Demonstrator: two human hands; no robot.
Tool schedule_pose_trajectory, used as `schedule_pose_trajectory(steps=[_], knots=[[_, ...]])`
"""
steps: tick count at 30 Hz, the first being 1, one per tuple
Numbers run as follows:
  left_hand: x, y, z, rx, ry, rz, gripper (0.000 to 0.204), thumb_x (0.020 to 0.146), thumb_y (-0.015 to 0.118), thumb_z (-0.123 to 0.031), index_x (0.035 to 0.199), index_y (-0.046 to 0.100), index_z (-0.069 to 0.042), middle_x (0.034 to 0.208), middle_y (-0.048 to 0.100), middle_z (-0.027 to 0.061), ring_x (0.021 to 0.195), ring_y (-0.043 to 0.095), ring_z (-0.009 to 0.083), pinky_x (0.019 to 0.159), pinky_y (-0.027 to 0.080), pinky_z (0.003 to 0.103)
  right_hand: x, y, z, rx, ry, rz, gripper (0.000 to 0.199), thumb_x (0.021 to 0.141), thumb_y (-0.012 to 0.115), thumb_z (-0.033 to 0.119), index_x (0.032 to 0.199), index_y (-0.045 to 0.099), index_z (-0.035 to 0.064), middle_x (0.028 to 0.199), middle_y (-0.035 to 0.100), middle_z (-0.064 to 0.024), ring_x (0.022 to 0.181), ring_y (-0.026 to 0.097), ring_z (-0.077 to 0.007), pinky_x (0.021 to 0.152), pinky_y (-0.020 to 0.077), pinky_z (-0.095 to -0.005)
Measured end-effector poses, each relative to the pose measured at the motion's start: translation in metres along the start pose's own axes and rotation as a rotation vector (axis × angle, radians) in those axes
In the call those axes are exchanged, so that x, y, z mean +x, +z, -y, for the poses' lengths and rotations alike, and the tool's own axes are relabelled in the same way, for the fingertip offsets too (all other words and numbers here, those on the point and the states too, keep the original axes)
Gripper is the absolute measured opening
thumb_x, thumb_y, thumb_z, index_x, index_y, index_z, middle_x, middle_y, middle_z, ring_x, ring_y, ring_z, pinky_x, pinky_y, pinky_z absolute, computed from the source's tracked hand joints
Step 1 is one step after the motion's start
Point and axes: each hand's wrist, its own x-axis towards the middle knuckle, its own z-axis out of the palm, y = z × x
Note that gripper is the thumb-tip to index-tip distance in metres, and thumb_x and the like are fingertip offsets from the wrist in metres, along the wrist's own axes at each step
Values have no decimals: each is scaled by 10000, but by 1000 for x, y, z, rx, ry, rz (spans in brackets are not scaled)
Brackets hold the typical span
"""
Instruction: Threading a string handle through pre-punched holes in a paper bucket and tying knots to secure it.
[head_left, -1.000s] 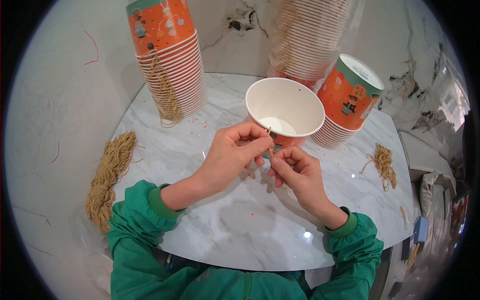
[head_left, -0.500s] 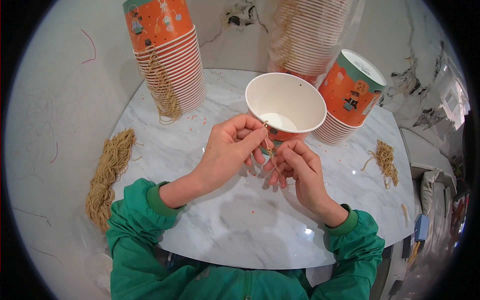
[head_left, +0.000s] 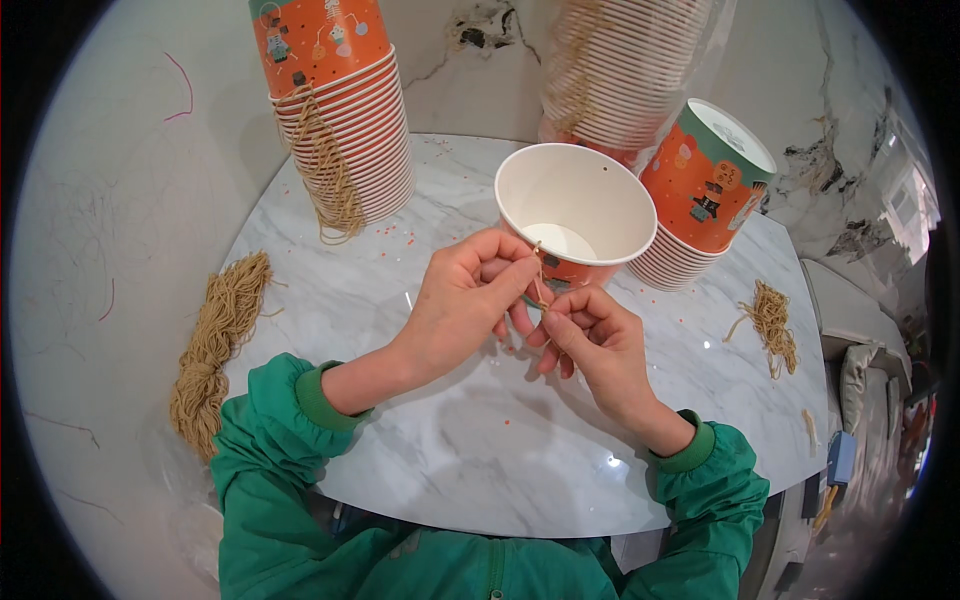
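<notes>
Nearest you, on the marble bench (head_left: 480, 460), your left hand (head_left: 462, 305) and right hand (head_left: 592, 340) meet, fingers of both pinched narrow on a short tan string (head_left: 539, 285) that runs up to the rim of the open paper cup (head_left: 575, 215) just behind them. Keep the string taut and the pinch close to the rim (the small hole on the far wall suggests where such string threads), and steady the cup with your spare fingers. Farther off stand cup stacks (head_left: 345, 130), with a string bundle (head_left: 215, 340) at your left.
</notes>
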Motion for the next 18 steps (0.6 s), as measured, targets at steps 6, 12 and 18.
schedule_pose_trajectory(steps=[6, 12, 18], knots=[[-1, 1, 1, 55, 42, -13, 136, 1051, 582, -148, 1074, 616, -18, 907, 747, 63, 654, 672, 90, 523, 479, 212, -1, 2, 0, 22, 14, 40, 112, 1036, 624, 137, 1057, 609, 28, 860, 721, -57, 638, 646, -72, 521, 441, -191], [-3, 2, 2, 79, 42, 30, 144, 1044, 593, -140, 1111, 624, -17, 914, 738, 46, 691, 653, 69, 580, 496, 212, 0, 0, 0, 51, 39, 46, 121, 1041, 620, 147, 1040, 619, 25, 833, 716, -60, 615, 645, -81, 512, 423, -193], [-1, -1, 12, 65, -14, 76, 140, 1011, 643, -117, 1105, 651, -15, 926, 734, 39, 724, 642, 57, 613, 501, 211, 1, -1, -2, 63, 50, 29, 144, 1042, 630, 171, 1030, 634, 28, 801, 710, -50, 601, 640, -79, 494, 397, -195]])
